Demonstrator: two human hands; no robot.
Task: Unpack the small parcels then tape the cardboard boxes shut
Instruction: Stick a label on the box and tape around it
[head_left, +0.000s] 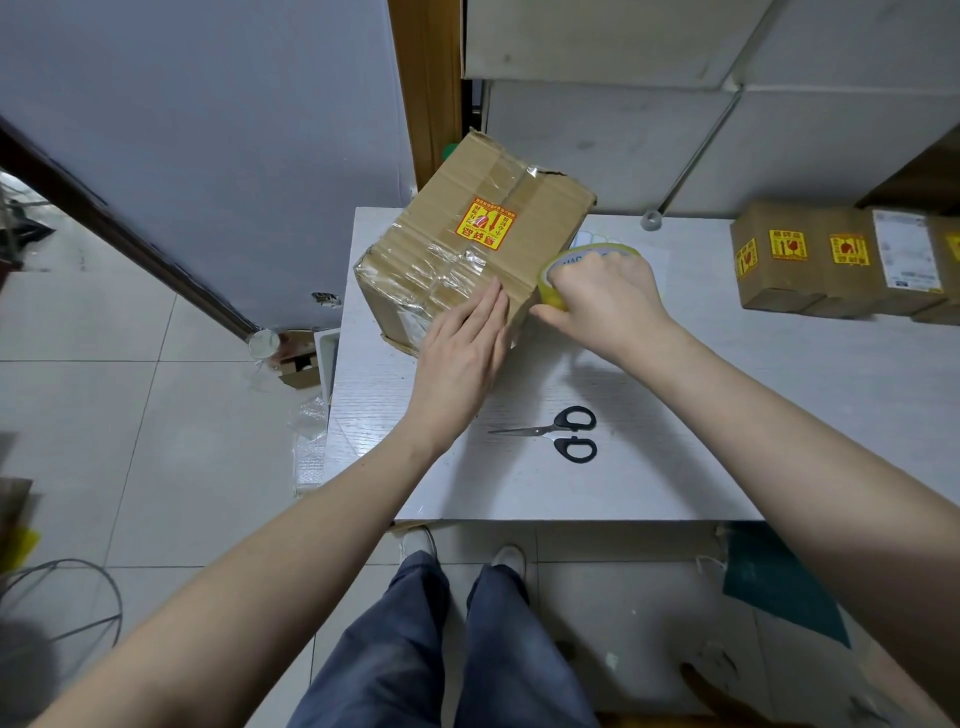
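Both bare forearms reach forward, the left one from 7 o'clock, the right from 4 o'clock, and the two hands meet close together near the middle. The left hand (464, 347) lies flat, palm down, fingers straight and held together, pointing to 1 o'clock, pressing on the box (467, 244). The right hand (605, 297) sits just beside it at 3 o'clock, wrist bent, fingers curled round a tape roll (558, 270), knuckles up, thumb low on the near side.

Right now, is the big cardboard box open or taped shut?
Shut: the cardboard box has its flaps down under clear tape, the left hand pressing flat on it.
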